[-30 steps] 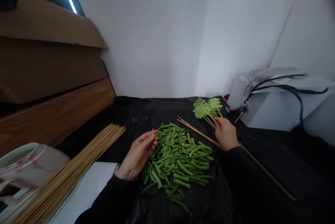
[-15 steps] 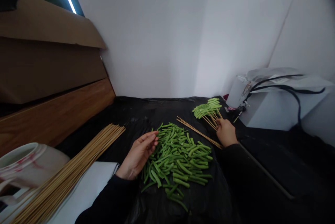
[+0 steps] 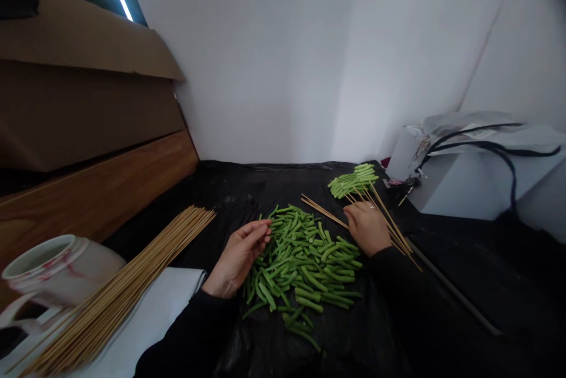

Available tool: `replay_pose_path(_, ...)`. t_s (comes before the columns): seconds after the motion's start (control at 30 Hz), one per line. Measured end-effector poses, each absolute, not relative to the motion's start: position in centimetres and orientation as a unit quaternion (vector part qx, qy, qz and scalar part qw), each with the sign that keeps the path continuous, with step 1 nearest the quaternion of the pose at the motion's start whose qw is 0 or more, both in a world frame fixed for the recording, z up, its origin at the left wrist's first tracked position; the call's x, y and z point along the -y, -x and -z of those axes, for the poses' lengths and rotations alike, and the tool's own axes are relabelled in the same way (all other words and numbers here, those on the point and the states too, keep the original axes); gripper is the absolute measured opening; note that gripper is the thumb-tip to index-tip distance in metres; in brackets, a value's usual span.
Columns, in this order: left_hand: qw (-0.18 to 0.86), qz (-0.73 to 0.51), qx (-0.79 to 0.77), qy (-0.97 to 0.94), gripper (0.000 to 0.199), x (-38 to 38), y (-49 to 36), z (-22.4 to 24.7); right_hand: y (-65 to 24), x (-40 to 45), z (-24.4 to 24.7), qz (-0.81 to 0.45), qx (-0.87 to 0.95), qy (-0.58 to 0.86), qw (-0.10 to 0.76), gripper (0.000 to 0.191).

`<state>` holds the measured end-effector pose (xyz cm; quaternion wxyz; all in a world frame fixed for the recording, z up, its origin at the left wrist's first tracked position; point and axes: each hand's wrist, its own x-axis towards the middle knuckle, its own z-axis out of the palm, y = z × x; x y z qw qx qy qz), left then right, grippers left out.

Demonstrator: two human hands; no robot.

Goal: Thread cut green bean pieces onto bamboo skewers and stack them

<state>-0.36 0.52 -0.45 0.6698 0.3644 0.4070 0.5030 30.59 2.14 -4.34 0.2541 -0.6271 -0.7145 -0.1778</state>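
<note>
Stick bundle [image 3: 128,288]: pile's 9 o'clock.
Green stalk pile [image 3: 305,263]: lay between both hands.
Right hand [image 3: 368,229]: 2 o'clock, over fanned sticks [image 3: 384,208]; grip hidden, I couldn't tell.
Left hand [image 3: 239,254]: 9 o'clock, fingertips bunched at pile edge; couldn't tell if grasping.
Pale stalk row [image 3: 352,181]: 1 o'clock.

Bare desk [image 3: 260,180] betw. stick bundle [image 3: 145,272] & bean pile [image 3: 305,266], widening twd wall [image 3: 265,59]; L hand [image 3: 241,250] blocks part of near end. On R, loose sticks [image 3: 325,211], R hand [image 3: 368,229] & skewered beans [image 3: 354,181] obstruct; white box [image 3: 469,186] bounds far R.
</note>
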Motion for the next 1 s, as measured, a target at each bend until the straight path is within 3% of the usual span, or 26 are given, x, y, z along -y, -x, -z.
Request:
replay_pose_path(0.5,0.648,-0.504,-0.425,-0.382,0.03,-0.5,0.3,0.6,-29.1,-1.7,4.9,0.102,0.693,0.697,0.152,0.012)
replay_pose_path(0.8,0.647,-0.506,-0.425,-0.381,0.029,-0.6,0.3,0.8,-29.0,-1.5,4.8,0.108,0.68,0.701,0.184,0.009)
replay_pose_path(1.0,0.647,-0.508,-0.42,-0.384,0.029,-0.6,0.3,0.6,-28.7,-1.2,4.1,0.136,0.677,0.675,0.259,0.013)
